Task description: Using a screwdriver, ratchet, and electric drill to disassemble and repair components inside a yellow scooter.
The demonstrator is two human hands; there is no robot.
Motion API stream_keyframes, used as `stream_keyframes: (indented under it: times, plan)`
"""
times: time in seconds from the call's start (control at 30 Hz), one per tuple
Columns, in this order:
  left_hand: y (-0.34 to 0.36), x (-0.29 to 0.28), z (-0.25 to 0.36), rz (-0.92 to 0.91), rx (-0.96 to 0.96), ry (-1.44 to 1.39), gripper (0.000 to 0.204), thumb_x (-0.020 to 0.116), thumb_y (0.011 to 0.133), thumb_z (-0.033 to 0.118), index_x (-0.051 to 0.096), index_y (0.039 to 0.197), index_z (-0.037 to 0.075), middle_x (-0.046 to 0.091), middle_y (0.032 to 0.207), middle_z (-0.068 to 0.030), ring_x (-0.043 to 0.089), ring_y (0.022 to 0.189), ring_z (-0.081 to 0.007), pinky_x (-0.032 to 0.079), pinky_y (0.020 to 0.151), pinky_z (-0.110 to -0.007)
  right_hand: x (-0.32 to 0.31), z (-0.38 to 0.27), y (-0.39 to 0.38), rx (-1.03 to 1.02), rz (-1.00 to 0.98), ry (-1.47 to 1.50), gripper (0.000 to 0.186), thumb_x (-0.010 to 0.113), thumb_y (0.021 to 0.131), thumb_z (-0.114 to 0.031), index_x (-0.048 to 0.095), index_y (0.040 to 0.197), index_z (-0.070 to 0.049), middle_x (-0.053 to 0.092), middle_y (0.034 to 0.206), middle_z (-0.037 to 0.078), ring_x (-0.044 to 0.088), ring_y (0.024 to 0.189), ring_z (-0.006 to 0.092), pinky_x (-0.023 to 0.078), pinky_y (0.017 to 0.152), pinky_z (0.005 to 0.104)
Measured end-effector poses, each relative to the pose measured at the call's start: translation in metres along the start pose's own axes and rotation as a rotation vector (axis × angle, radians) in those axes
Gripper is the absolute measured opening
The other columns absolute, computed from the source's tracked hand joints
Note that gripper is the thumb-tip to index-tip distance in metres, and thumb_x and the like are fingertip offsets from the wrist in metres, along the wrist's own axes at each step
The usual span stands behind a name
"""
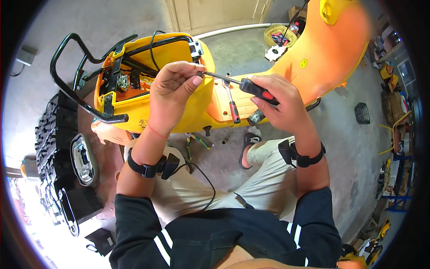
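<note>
In front of me, above a yellow scooter (179, 110), my right hand (281, 99) is closed around the black-and-red handle of a screwdriver (230, 79). Its shaft points left, toward my left hand (172, 92). There, thumb and fingers pinch a small dark piece (200, 74) at the screwdriver's tip; what kind of piece it is cannot be made out. Below the shaft, a tool with a red-and-black handle (234, 112) lies on the scooter's footboard. Beside it, under my right hand, rests a metallic cylindrical object (256, 118).
The scooter's rear body is uncovered, with a black tubular rack (67, 85) around it. Pliers (197, 141) with green-and-yellow handles lie on the floor. Black plastic parts (53, 139) stand at left, a black basket (362, 113) at right. A yellow basin (280, 35) sits at the back.
</note>
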State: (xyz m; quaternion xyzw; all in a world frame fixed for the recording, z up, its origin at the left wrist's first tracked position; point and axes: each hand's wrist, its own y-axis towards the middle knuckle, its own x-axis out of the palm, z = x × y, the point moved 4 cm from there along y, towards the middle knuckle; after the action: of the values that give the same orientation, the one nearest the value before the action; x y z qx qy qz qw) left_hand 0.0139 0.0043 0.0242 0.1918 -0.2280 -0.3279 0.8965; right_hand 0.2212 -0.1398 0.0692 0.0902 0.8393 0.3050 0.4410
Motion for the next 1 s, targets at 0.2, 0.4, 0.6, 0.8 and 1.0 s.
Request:
stream_keyframes:
  times: [0.2,0.4,0.6,0.8,1.0]
  plan:
    - [0.009,0.008,-0.005,0.052,-0.002,0.053,0.024,0.066,0.092,-0.010,0.059,0.114,-0.001,0.070,0.113,-0.0106,0.067,0.109,-0.0181,0.054,0.098,-0.029,-0.002,0.012,-0.001,-0.037,0.036,-0.016,0.040,0.075,0.077,-0.002,0.068,0.116,-0.003,0.072,0.104,0.012,0.068,0.089,0.0292,0.052,0.081,0.0395]
    - [0.014,0.011,-0.004,0.040,-0.008,0.131,0.022,0.067,0.092,-0.009,0.060,0.112,-0.002,0.070,0.112,-0.0114,0.067,0.108,-0.0171,0.054,0.097,-0.029,-0.005,0.022,0.006,-0.073,0.034,-0.069,0.039,0.077,0.077,-0.003,0.068,0.115,-0.002,0.073,0.107,0.013,0.068,0.094,0.0302,0.052,0.082,0.0395]
    - [0.021,0.008,-0.008,-0.017,0.001,0.147,0.025,0.066,0.091,-0.011,0.059,0.113,-0.001,0.069,0.115,-0.0137,0.066,0.111,-0.0207,0.055,0.098,-0.032,-0.003,0.028,0.012,-0.093,0.054,-0.062,0.042,0.077,0.074,-0.001,0.068,0.115,-0.002,0.073,0.109,0.013,0.068,0.095,0.0299,0.052,0.082,0.0386]
    - [0.022,0.003,-0.009,-0.008,-0.029,0.152,0.024,0.066,0.092,-0.011,0.058,0.112,-0.002,0.070,0.113,-0.0138,0.068,0.109,-0.0208,0.056,0.096,-0.032,0.004,0.031,0.016,-0.075,0.022,-0.036,0.042,0.077,0.075,-0.001,0.068,0.116,-0.003,0.073,0.109,0.013,0.069,0.095,0.0295,0.052,0.083,0.0393]
    - [0.021,0.002,-0.003,0.058,-0.113,0.195,0.021,0.064,0.094,-0.008,0.060,0.114,-0.002,0.070,0.112,-0.0134,0.069,0.099,-0.0178,0.057,0.088,-0.029,0.010,0.030,0.022,-0.111,0.069,-0.075,0.043,0.079,0.073,-0.001,0.069,0.115,-0.006,0.074,0.108,0.010,0.069,0.094,0.0288,0.053,0.082,0.0393]
